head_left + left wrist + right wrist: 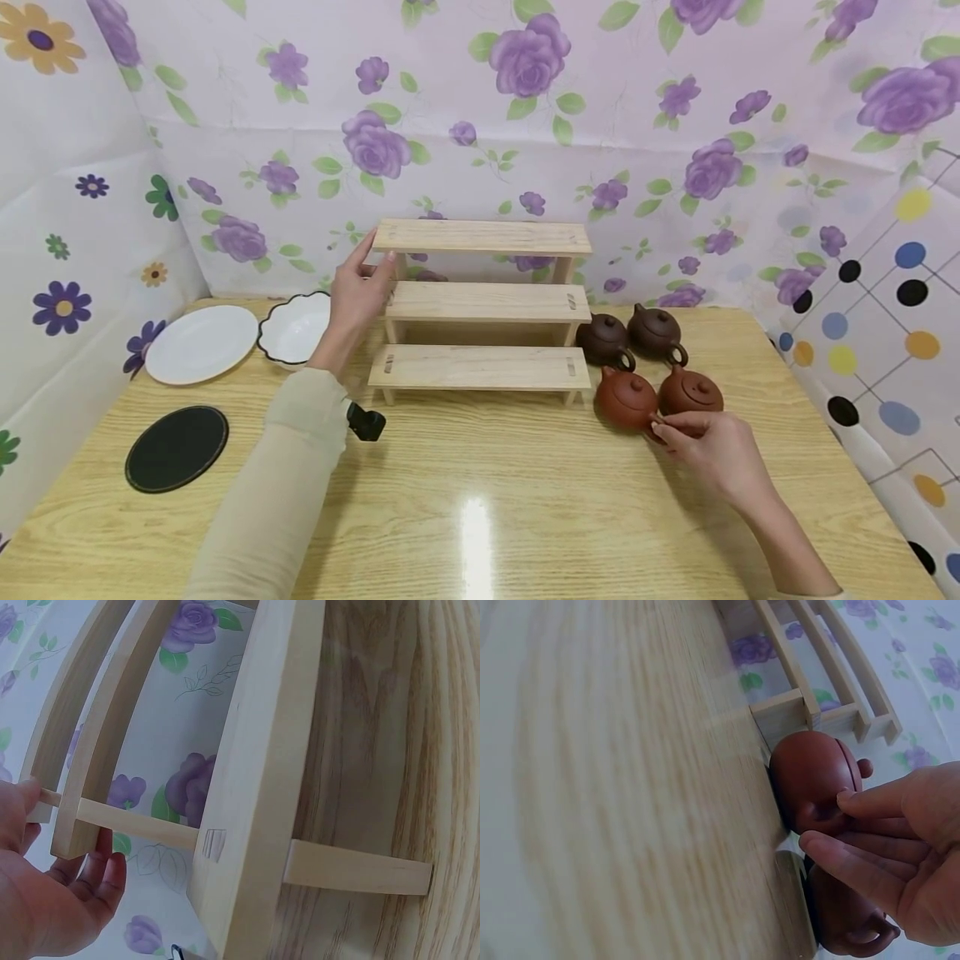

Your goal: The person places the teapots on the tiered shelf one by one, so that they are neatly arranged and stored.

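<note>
A three-tier wooden display stand [480, 302] stands near the back wall. My left hand [360, 287] holds its left end beside the upper tiers; in the left wrist view, the fingers [105, 881] curl at the end of a shelf board. My right hand [716, 454] has thumb and fingers at the handle of a reddish-brown teapot [626, 400], pinching it. That teapot [810, 780] sits upright, close to the stand's right end. Right beside it is a second reddish-brown teapot [692, 392], partly covered by the hand.
Two dark brown teapots, one by the stand [602, 337] and one farther right [655, 332], stand behind the reddish ones. On the left are a white oval plate [201, 344], a scalloped white bowl [296, 329] and a black round mat [177, 448]. Flower-patterned cloth [450, 108] hangs behind the table.
</note>
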Available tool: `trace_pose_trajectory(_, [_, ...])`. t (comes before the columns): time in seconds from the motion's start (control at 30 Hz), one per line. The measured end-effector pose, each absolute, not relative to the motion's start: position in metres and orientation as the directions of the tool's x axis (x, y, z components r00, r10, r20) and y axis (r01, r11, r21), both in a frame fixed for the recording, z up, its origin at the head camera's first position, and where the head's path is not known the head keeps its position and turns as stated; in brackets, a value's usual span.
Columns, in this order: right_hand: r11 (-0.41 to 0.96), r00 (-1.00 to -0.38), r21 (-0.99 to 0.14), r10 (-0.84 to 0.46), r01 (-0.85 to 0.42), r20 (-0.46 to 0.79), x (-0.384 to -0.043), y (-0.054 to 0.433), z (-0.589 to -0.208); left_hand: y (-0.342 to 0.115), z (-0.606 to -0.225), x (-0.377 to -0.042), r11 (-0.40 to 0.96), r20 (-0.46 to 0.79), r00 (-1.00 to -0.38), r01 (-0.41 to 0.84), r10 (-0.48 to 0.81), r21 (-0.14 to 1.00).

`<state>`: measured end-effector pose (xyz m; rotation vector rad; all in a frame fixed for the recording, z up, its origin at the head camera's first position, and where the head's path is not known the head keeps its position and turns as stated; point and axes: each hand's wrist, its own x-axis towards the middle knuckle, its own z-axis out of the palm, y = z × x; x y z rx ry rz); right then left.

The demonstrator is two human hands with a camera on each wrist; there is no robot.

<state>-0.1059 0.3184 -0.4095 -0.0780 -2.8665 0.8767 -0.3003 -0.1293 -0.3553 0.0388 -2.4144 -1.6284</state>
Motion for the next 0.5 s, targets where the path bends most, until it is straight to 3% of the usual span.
trace_pose_trajectory(0.5, [0.843, -0.972, -0.536, 0.101, -0.031, 0.214, -0.1052, 0.3196, -0.4121, -0.1298, -0.3575, -0.3005, 0.385, 0.181, -0.974, 0.116, -0.138, 0.915])
